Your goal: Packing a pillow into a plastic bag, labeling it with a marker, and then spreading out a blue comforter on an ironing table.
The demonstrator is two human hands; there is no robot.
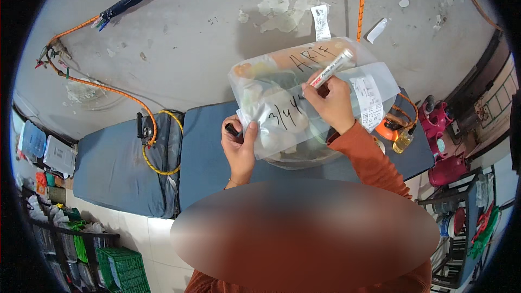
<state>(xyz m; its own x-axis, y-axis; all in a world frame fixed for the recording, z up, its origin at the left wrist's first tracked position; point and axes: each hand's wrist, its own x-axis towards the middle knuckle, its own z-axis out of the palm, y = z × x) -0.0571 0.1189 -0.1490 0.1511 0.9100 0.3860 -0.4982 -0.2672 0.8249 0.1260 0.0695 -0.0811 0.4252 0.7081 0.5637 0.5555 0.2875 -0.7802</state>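
A translucent plastic bag (285, 128) with soft orange and pale contents is in front of me, bearing black handwriting. What its contents are, I cannot tell. My right hand (331, 103) grips a white permanent marker (333, 67) over the bag, its tip hidden near the writing. At the bag's lower left corner, my left hand (239, 144) pinches the plastic edge and also holds a black marker cap (233, 129). A printed paper slip (368, 101) lies against the right part of the bag. Under the bag, a rounded plastic-wrapped bundle (299, 162) shows partly.
The blue-covered table (220, 130) stands against a grey wall (195, 49) with peeling paint. An iron (388, 128) and a bottle of yellow liquid (403, 141) sit at its right. An orange cord (110, 85) hangs at left. A green crate (122, 268) stands lower left; pink gas cylinders (447, 169) are at right.
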